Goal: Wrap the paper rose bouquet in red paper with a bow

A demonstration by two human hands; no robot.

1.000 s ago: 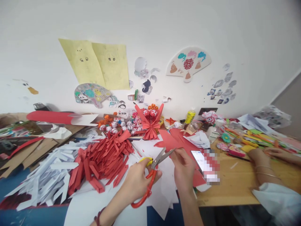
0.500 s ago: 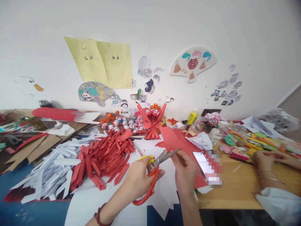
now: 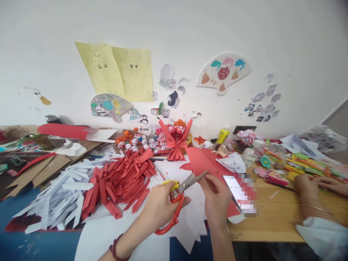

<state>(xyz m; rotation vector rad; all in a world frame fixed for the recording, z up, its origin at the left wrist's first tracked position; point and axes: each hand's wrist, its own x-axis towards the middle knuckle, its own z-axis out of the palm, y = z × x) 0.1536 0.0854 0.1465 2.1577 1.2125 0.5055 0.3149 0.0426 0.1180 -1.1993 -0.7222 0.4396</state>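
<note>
My left hand (image 3: 160,203) grips a pair of scissors (image 3: 176,214) with one yellow and one red handle. The blades lie nearly together and point right, toward my right hand (image 3: 216,197). The fingers of that hand are pinched at the blade tips, apparently on the red paper (image 3: 199,159) just behind them; the exact grip is hidden. Under the scissors lie sheets of white paper (image 3: 187,228). To the left is a heap of folded red paper strips (image 3: 119,181), beside a heap of white paper strips (image 3: 67,192).
A red paper ornament (image 3: 176,143) stands at the back, near a yellow bottle (image 3: 223,135). Right of my hand lies a phone (image 3: 233,188). Another person's hand (image 3: 306,186) works at the right among coloured strips. Cardboard pieces (image 3: 43,172) lie at the left.
The scissor blades have closed together from a slightly spread position. My right hand has shifted slightly to the right. The other person's hands have moved a little.
</note>
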